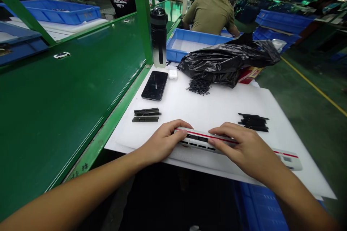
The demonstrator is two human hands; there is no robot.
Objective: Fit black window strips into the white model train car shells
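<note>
A long white casing with a red stripe and dark slots (200, 140) lies across the front of the white work surface (173, 112). My left hand (165, 140) grips its left end between thumb and fingers. Near its middle, my right hand (241, 144) pinches it, thumb on the near side. The casing's right end shows beyond my right wrist. Dark strips (146, 114) lie beyond my left hand, and a pile of black strips (254, 122) lies beyond my right hand. Farther back is a heap of thin black pieces (199, 87).
A phone (155, 85), a white earbud case (173, 74) and a bottle (158, 38) stand or lie at the back left. Behind are a black plastic bag (217, 63) and a blue tray (176, 56). A green ledge (124, 104) borders the left. A person sits beyond.
</note>
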